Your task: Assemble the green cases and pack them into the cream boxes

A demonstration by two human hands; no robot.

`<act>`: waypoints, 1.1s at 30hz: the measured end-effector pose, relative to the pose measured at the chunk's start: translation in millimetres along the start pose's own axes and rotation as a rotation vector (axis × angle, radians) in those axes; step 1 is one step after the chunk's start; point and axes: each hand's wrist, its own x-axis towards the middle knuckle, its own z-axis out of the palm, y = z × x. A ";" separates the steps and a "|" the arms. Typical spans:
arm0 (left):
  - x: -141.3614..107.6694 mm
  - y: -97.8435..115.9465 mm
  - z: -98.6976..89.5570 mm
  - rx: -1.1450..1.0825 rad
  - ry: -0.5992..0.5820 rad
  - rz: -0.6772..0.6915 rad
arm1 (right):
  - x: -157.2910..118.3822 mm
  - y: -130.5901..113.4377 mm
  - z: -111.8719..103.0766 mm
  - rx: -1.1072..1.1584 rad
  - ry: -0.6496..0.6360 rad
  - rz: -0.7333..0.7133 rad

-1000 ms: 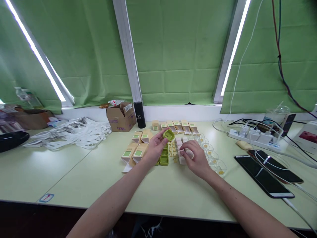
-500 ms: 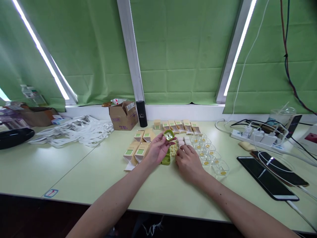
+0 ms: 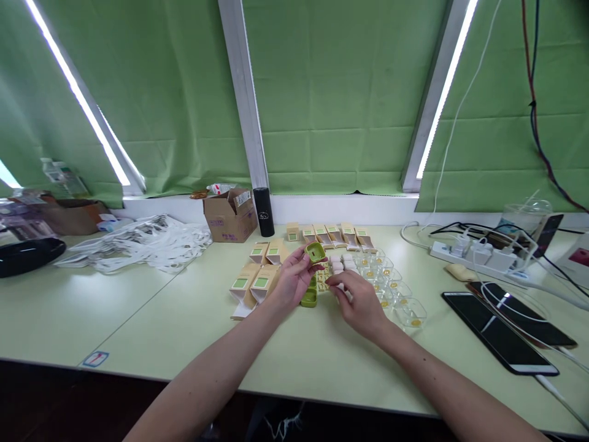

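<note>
My left hand is closed on a small green square box, held up above the table with its hollow side showing. Beneath it, more green boxes stand on the table, partly covered by the hand. The fingers of my right hand are pinched together at a group of small yellowish pieces. Whatever is between those fingertips is too small to make out. Several pale pinkish-white blocks sit just beyond the right hand. Rows of clear plastic cups with gold dots stand to its right, some hidden by the hand.
Folded kraft cartons with green labels stand left of my hands, and others line the back. Further left are a cardboard box, a black bottle and white straps. Phones and a power strip lie right.
My right hand has drawn back from the white blocks, and its fingertips now pinch near the yellowish pieces. White bits seen inside the held green box before no longer show. My left hand stays nearly still.
</note>
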 end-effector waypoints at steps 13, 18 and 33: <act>-6.7 -7.7 6.6 0.157 -0.029 -0.025 | 9.7 0.5 -7.8 0.730 0.244 0.377; -9.7 -6.7 9.8 0.174 -0.054 -0.048 | 11.0 2.1 -11.9 0.682 0.268 0.359; -12.8 -7.8 12.8 0.177 -0.142 -0.101 | 10.9 1.8 -20.2 0.603 0.279 0.345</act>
